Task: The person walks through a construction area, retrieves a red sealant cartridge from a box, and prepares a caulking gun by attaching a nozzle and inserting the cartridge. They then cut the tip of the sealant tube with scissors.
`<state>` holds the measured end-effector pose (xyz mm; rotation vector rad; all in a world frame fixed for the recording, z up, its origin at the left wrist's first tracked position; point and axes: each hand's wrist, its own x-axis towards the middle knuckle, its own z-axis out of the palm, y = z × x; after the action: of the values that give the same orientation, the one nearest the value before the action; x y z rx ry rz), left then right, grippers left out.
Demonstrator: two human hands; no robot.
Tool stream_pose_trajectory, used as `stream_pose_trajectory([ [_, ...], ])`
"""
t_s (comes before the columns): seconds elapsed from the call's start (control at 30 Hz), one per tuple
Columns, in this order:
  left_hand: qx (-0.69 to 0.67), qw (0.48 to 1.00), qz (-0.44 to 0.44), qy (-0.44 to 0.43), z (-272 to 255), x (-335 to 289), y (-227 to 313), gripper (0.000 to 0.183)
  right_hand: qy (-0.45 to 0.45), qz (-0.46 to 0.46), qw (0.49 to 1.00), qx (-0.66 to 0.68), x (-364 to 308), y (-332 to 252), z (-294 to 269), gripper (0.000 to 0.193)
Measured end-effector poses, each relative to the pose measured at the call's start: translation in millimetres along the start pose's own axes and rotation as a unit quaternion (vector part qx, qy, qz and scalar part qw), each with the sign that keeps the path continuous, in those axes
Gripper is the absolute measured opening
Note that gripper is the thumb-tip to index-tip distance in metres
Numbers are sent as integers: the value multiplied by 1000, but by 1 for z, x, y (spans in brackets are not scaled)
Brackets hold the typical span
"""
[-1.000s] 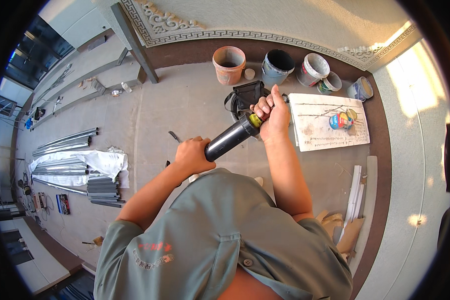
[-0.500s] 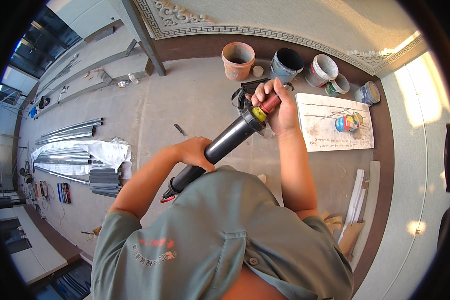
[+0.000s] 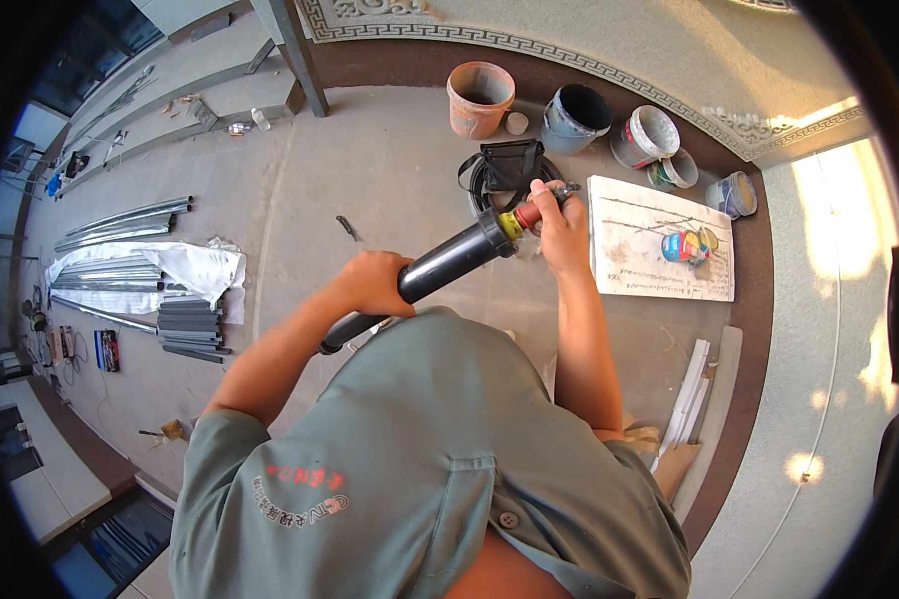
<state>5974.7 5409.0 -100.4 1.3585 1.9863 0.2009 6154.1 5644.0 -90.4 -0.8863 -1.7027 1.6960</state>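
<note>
Across my front slants a black caulking gun barrel (image 3: 456,268), its far end pointing up and right. My left hand (image 3: 375,283) is wrapped round its middle. From the collar at the far end sticks a red and yellow sealant sausage (image 3: 510,225), with a dark tip beyond my fingers. My right hand (image 3: 566,240) is closed on that red part, thumb and fingers around it. The barrel's lower end lies partly behind my left forearm and shirt. On the floor just beyond the collar is a black bag (image 3: 512,165) with a coiled black hose or cable.
Several buckets, one of them orange (image 3: 479,103), stand along the far wall. A white board (image 3: 659,275) with a small blue can (image 3: 681,247) on it lies at right. Metal profiles (image 3: 125,228) and white sheeting (image 3: 195,268) lie at left. A knife (image 3: 347,228) is on the floor.
The barrel lies at a flatter slant, and my right hand has shifted its grip on the red end. More of the black bag shows. The whole view has shifted slightly.
</note>
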Motion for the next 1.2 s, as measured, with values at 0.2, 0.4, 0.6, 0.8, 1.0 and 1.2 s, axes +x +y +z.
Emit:
stream_pose_trajectory([
  [0.2,-129,978,75,-147,-30,-3,-11,59,-175,-111,958,198,1,-28,0,24],
  [0.4,-181,962,140,-146,-42,-15,-4,55,-229,-107,911,325,-3,-54,19,33],
  [0.6,-179,960,192,-94,-42,-23,1,53,-215,-37,913,345,-21,-65,21,32],
  [0.8,-149,952,266,-2,-40,-26,0,42,-243,-39,883,398,-34,-73,23,34],
  [1.0,-103,946,298,81,-32,-28,-3,38,-277,-16,847,454,-55,-77,31,34],
  [1.2,-44,950,290,102,-28,-27,-17,41,-287,18,832,474,-62,-78,43,35],
])
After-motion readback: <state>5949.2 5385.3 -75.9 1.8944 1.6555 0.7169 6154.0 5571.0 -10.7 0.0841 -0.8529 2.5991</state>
